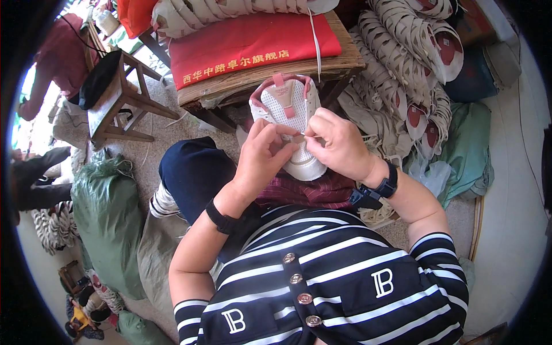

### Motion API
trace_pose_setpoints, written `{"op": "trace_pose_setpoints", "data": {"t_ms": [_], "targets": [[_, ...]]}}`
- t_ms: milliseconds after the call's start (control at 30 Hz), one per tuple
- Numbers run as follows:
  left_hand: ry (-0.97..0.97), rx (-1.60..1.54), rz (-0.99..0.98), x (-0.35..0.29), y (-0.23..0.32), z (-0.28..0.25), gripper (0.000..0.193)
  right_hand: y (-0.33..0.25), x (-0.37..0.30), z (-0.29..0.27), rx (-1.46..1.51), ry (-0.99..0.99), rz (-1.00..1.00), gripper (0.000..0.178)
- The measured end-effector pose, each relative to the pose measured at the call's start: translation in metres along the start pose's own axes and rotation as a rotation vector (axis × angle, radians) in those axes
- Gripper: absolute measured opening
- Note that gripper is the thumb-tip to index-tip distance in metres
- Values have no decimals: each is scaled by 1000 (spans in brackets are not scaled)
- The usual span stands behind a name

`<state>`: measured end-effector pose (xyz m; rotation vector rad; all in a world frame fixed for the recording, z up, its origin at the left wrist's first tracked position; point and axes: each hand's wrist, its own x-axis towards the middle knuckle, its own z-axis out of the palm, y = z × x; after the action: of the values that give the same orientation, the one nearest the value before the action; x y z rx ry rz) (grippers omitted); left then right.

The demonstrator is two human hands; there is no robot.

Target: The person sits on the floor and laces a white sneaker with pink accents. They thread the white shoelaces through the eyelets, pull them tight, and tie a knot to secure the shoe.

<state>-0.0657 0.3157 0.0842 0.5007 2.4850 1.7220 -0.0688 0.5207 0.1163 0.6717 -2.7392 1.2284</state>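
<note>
A white mesh shoe upper (298,122) with pink collar lining and a pink tongue loop rests toe toward me over my lap, below the wooden table's edge. My left hand (265,150) comes over its left side, thumb and forefinger pinched together at the lower end of the throat. From the right my right hand (338,142) meets it there, also in a pinch, fingertips nearly touching the left ones. Whatever thin thing lies between the fingertips is too small to make out. The rounded white toe (309,168) shows below both hands.
Ahead stands a wooden table (198,99) with a red cloth bag (259,49) and a row of nested shoe uppers (230,16). More stacked uppers (402,52) pile up at the right. A wooden stool (118,106) and a green sack (109,224) are left; another person (66,52) sits beyond.
</note>
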Motion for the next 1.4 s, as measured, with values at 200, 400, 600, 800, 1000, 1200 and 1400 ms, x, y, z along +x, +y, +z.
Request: {"op": "trace_pose_setpoints", "data": {"t_ms": [200, 400, 600, 800, 1000, 1200, 1400], "targets": [[11, 7, 12, 2, -1, 2, 24, 16, -3, 9, 312, 2, 110, 7], [41, 25, 28, 0, -1, 4, 24, 14, -1, 9, 338, -10, 130, 7], [27, -31, -2, 0, -2, 5, 25, 24, 6, 2, 549, -127, 329, 7], [-7, 77, -4, 5, 3, 1, 26, 13, 0, 1, 34, -29, -49, 6], [6, -1, 0, 1, 0, 5, 26, 24, 1, -2, 462, -113, 196, 6], [26, 14, 18, -2, -4, 10, 26, 22, 5, -4, 387, -130, 81, 5], [37, 20, 24, -3, -8, 10, 28, 15, 4, 9, -46, -7, -160, 5]]}}
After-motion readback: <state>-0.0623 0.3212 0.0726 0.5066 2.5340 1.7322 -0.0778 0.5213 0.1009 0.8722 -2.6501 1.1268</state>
